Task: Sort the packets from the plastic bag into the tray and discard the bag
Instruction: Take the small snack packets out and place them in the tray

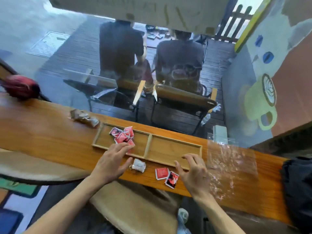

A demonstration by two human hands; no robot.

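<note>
A wooden two-compartment tray (148,146) lies on the wooden counter. Several red packets (122,135) are piled in its left compartment; the right compartment holds nothing. My left hand (112,160) hovers over the tray's near left edge, fingers spread, fingertips by a red packet, holding nothing. My right hand (192,171) rests at the tray's near right edge, fingers apart and empty. Two red packets (166,174) lie on the counter just left of it. A white packet (138,165) lies between my hands. The clear plastic bag (231,162) lies flat to the right.
A crumpled brown wrapper (83,116) sits left of the tray. A black bag (298,183) is at the counter's right end, a red object (20,88) at the far left. Beyond the glass ahead, two people sit on chairs.
</note>
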